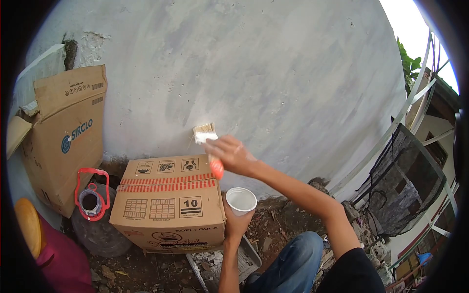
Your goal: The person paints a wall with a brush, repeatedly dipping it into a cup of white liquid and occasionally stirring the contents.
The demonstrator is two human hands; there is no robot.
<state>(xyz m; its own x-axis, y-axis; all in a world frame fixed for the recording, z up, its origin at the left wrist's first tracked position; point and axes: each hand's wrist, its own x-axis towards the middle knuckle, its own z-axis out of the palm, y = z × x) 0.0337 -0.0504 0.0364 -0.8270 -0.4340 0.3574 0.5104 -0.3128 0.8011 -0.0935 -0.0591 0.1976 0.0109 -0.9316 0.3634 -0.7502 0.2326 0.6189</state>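
A paintbrush with pale bristles [205, 129] and a red-orange handle tip touches or nearly touches the grey-white wall [254, 63], just above a cardboard box. My right hand [230, 154] is closed round the brush's handle. Lower down, my left hand [236, 222] grips a white plastic cup [241, 200] from below and the side, its open rim facing up. What the cup contains is hard to make out. The cup is held beside the right side of the cardboard box [171, 207].
On the left stand a taller carton [68, 141], a clear plastic jug [100, 239] with a red handle, and a maroon item with a yellow lid [28, 227]. A tray of debris [207, 266] lies below. Black netting [403, 183] hangs at right, near rubble.
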